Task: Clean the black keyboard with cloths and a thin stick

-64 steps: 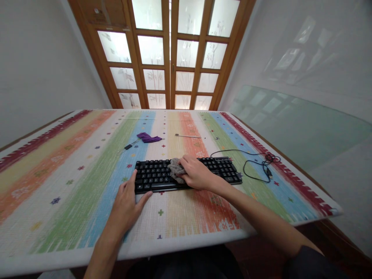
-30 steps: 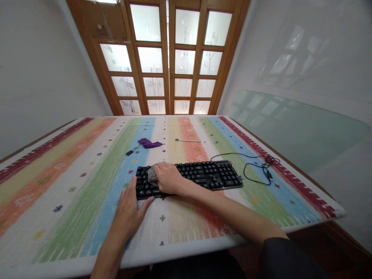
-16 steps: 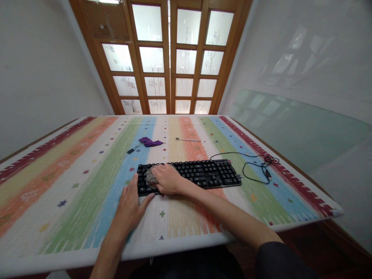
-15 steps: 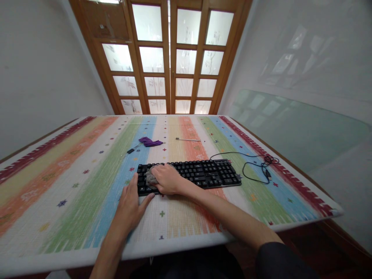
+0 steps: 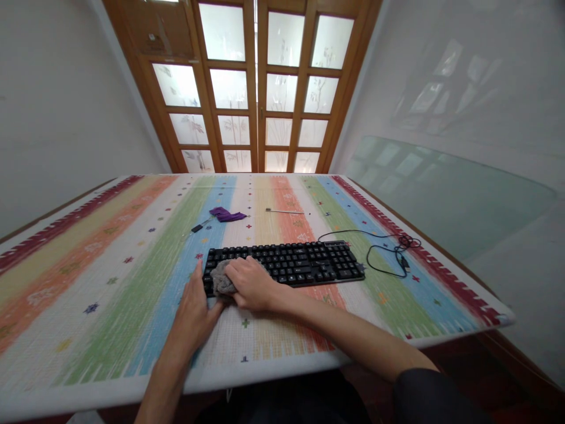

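Observation:
A black keyboard (image 5: 304,262) lies across the striped tablecloth in front of me. Bunched under my right hand (image 5: 251,284) is a grey cloth (image 5: 223,278), which the fingers grip and press onto the keys at the keyboard's left end, near its front edge. My left hand (image 5: 195,309) braces the left end of the keyboard, fingers along its side and thumb at the front corner. The thumb nearly meets the grey cloth. Keys beneath the cloth and the right hand are hidden.
Behind the keyboard lie a purple cloth (image 5: 227,215), a small black object (image 5: 196,228) beside it, and a thin brush (image 5: 285,211). The keyboard's black cable (image 5: 375,268) loops on the right. Table edge (image 5: 273,375) runs close to my body.
My right hand has drawn the grey cloth toward me and slightly left, onto the keyboard's front left corner. The left hand stays at the keyboard's left end.

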Available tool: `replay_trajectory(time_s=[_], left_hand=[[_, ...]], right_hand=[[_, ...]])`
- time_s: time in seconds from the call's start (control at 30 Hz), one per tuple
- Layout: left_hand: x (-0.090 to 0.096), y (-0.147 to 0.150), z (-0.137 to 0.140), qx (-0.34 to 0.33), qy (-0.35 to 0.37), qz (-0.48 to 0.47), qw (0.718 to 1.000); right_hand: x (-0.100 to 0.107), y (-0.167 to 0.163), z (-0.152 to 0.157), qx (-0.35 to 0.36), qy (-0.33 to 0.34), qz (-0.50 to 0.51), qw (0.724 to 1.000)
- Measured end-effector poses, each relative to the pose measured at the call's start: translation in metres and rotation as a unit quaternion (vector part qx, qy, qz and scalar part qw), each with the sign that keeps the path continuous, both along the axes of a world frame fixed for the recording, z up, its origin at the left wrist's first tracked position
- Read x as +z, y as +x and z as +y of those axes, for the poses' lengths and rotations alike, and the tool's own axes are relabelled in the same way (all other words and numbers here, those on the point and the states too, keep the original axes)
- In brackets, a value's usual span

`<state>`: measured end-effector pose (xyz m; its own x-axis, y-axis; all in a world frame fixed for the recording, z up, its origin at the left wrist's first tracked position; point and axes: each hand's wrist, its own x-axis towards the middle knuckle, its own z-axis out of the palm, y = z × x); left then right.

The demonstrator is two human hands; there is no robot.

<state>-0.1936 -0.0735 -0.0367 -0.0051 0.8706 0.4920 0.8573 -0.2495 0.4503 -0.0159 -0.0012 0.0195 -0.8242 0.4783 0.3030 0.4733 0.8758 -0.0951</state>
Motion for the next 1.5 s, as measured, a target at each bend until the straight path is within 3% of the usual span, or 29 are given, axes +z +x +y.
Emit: replay_trajectory(time_s=[0.2, 0.5, 0.87, 1.2, 1.37, 1.5], left_hand=[[0.002, 0.004, 0.000, 0.039, -0.005, -0.039, 0.998], [-0.005, -0.001, 0.003, 0.035, 0.000, -0.033, 0.999], [-0.003, -0.003, 0.006, 0.029, 0.000, -0.044, 0.999], [0.004, -0.006, 0.004, 0.073, -0.037, -0.071, 0.994], [0.007, -0.004, 0.002, 0.053, 0.013, -0.053, 0.997], [0.016, 0.001, 0.001, 0.038, 0.035, -0.014, 0.999]], right_hand=[[0.012, -0.034, 0.019, -0.065, 0.025, 0.039, 0.997], [0.001, -0.060, 0.028, -0.018, -0.002, -0.012, 1.000], [0.000, -0.055, 0.013, 0.002, -0.002, -0.001, 1.000], [-0.004, -0.045, 0.000, 0.056, -0.017, -0.015, 0.998], [-0.001, -0.039, -0.004, 0.062, -0.044, -0.002, 0.997], [0.011, -0.014, 0.002, 0.038, -0.066, 0.036, 0.996]])
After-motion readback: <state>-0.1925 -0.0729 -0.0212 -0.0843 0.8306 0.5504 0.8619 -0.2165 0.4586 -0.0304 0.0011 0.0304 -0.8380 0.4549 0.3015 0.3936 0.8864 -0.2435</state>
